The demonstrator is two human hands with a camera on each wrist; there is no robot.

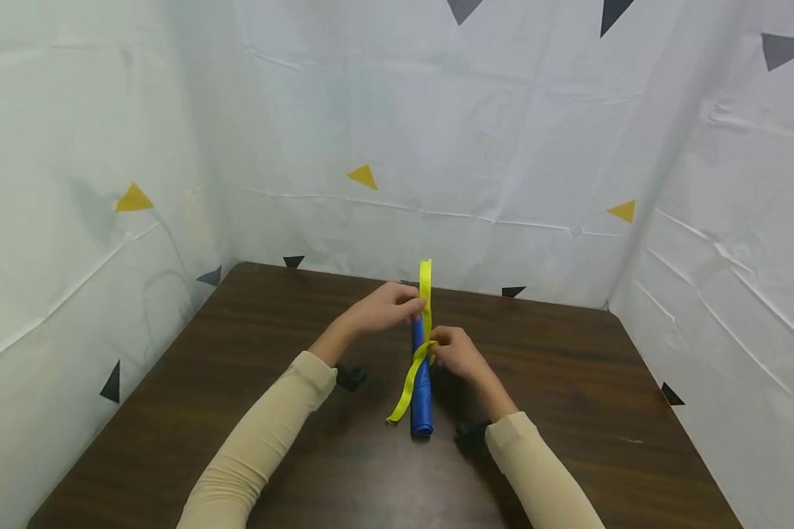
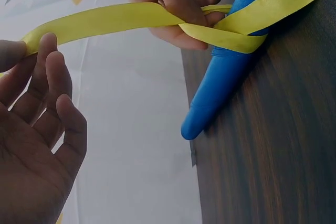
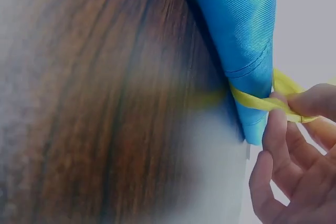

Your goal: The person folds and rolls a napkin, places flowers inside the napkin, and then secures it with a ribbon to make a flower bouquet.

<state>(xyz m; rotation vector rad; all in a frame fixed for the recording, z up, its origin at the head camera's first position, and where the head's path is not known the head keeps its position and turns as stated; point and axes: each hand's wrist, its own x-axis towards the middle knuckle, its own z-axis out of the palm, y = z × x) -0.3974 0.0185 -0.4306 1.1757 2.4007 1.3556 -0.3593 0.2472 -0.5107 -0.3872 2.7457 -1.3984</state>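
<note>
A rolled-up piece of shiny blue fabric lies lengthwise on the table, with a yellow ribbon looped round its middle. My left hand pinches one length of the ribbon between thumb and fingertips, beyond the loop. In the left wrist view that ribbon length runs taut between both hands, raised off the roll. Close beside the crossing, my right hand pinches the ribbon; the right wrist view shows thumb and index fingertip on the yellow strip. The other ribbon end hangs along the roll's near left side.
The brown wooden table is bordered by white sheet walls with grey and yellow triangles. Small black devices sit at my wrists, one by the left and one by the right.
</note>
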